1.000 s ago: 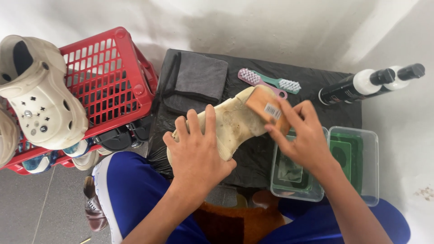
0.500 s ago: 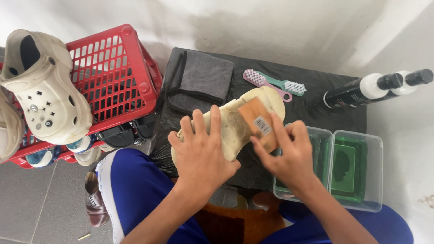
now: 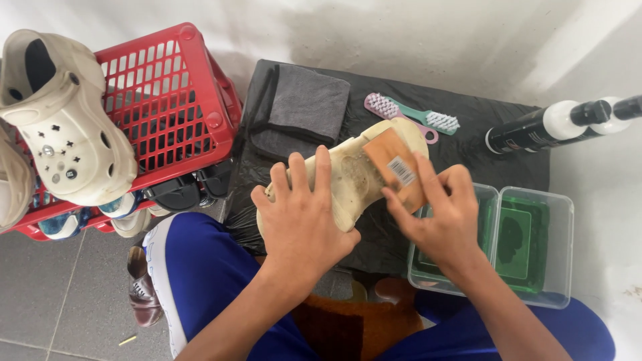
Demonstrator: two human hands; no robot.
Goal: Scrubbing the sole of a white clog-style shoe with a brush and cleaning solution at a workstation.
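A cream clog shoe (image 3: pixel 354 174) lies sole-up on a black plastic sheet (image 3: pixel 468 150) in front of me. My left hand (image 3: pixel 304 220) presses flat on its heel end, fingers spread over the sole. My right hand (image 3: pixel 438 210) grips an orange-brown block (image 3: pixel 394 167) with a barcode sticker, held against the toe half of the sole.
A red plastic basket (image 3: pixel 167 107) at left carries another cream clog (image 3: pixel 63 127) on its rim, with shoes under it. A folded grey cloth (image 3: pixel 304 107), two brushes (image 3: pixel 411 117), two black bottles with pale caps (image 3: pixel 555 124) and two clear tubs with green liquid (image 3: pixel 528 241) surround the work.
My right hand has slid the orange-brown block back and forth along the sole, now lower toward the middle. The left hand keeps pressing the shoe down.
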